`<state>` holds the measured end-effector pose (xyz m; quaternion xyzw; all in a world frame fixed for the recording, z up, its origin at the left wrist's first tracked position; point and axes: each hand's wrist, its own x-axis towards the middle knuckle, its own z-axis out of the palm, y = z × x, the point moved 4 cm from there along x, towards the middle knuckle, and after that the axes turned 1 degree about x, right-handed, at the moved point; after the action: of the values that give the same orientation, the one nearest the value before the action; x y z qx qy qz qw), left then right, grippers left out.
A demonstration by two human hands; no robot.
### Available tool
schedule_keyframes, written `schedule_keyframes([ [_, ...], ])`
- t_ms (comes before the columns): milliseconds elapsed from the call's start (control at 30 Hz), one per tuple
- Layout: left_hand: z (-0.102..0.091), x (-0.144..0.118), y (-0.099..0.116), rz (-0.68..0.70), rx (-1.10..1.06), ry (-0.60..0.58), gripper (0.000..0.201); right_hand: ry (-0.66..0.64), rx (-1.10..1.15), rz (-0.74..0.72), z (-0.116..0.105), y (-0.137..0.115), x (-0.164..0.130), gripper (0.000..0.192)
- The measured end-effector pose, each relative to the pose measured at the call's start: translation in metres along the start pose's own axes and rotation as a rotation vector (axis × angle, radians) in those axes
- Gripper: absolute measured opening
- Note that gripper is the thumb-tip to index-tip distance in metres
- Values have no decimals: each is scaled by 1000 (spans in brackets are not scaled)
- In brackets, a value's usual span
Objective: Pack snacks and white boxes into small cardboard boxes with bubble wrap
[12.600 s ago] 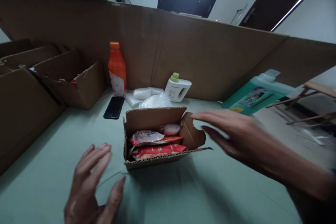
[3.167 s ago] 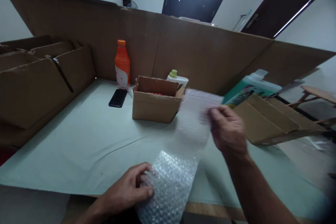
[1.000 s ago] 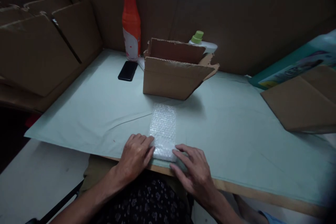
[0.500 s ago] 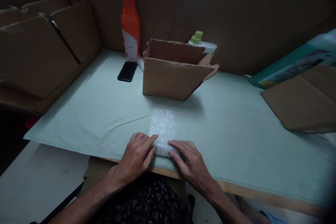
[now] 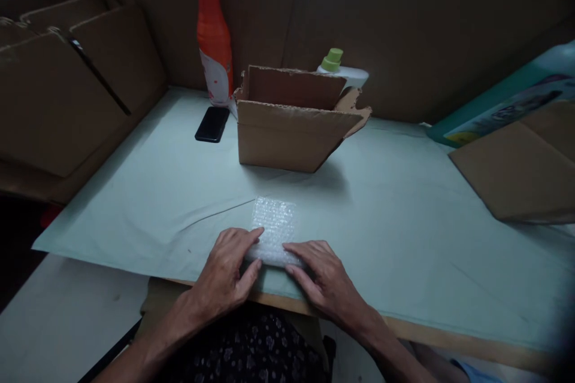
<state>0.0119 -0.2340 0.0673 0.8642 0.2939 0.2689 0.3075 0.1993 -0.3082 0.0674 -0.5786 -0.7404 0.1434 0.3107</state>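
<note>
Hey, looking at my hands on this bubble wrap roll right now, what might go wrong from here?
1. The clear bubble wrap roll lies near the table's front edge; both the left hand and right hand press only its near end, so it may spring loose.
2. The open brown cardboard box stands just beyond; a push forward could bump it.

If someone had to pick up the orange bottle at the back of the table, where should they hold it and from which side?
Probably around the orange bottle at its narrower upper body, from the front left: it stands upright, with the cardboard wall close behind, the open cardboard box to its right and the black phone in front.
</note>
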Motion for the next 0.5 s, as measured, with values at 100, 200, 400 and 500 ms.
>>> schedule_keyframes([
  [100, 1, 7, -4, -46, 53, 19, 43, 39, -17, 39, -4, 5, 1, 28],
  [200, 6, 24, -14, -46, 198, 51, 37, 164, -181, 21, -8, 6, 2, 30],
  [400, 9, 44, -25, -178, 289, 45, 36, 23, -331, -72, 3, 4, 12, 31],
  [500, 6, 29, -26, -366, -53, 138, 50, 8, -237, -19, 4, 11, 18, 29],
])
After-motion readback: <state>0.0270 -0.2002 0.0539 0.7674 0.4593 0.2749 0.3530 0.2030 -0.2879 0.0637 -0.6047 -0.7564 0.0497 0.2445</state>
